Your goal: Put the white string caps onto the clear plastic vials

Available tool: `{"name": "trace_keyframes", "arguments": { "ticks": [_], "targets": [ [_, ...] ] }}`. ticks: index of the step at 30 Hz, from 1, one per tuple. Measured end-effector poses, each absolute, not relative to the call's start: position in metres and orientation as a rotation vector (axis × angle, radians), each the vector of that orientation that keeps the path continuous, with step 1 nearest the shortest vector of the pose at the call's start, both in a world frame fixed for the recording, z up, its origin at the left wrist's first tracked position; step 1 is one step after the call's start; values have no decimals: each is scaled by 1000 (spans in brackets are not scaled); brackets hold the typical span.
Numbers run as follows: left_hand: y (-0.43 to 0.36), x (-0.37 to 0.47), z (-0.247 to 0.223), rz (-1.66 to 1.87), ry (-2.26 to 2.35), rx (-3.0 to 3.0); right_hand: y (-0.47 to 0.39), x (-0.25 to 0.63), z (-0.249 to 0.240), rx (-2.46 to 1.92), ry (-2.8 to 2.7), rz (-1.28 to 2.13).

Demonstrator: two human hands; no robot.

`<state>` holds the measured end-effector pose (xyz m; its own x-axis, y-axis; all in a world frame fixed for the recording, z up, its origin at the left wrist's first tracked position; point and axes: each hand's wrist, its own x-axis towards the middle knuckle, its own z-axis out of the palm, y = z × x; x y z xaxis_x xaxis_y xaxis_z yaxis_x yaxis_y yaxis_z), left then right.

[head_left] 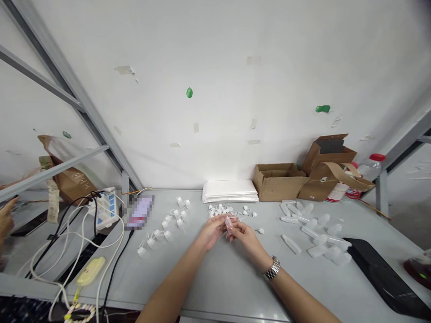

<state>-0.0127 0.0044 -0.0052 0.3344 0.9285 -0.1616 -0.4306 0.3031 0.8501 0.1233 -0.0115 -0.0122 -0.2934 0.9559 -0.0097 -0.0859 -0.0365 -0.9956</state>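
Near the middle of the grey table, both my hands meet around a small clear plastic bottle point(229, 223). My left hand point(214, 231) has its fingers closed on the bottle's left side. From the right, my right hand point(243, 235) pinches the same bottle; a silver watch is on that wrist. Just beyond the hands lies a pile of small white caps point(219, 210), with a few more caps point(247, 211) to its right. Several capped bottles point(166, 222) stand to the left. Loose clear bottles point(316, 233) lie scattered on the right.
White sheets point(230, 191) and an open cardboard box point(280, 181) stand against the wall. A paper bag point(319, 179) is at the back right, a black case point(387, 278) at right. Cables, a phone point(139, 211) and a power strip point(105, 211) are left. Another person's hand shows far left.
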Motion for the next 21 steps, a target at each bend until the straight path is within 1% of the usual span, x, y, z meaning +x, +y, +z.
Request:
{"name": "trace_keyframes", "arguments": {
  "ticks": [4,6,12,15,18,21],
  "targets": [
    [2,-11,-1,1069,769,833,-17,123,-13,-1192,-1506,978],
    [0,-10,2,1071,763,845,-19,124,-16,-1239,-1583,784],
    [-3,-8,3,1077,796,837,-23,123,-23,-1255,-1728,458],
    [-1,-8,-1,1082,759,827,-26,121,-19,-1215,-1688,531],
    [0,-9,-4,1039,700,784,-25,118,-14,-1190,-1543,872],
    [1,-10,-4,995,669,760,-22,117,-9,-1075,-1368,1246]
  ]
}}
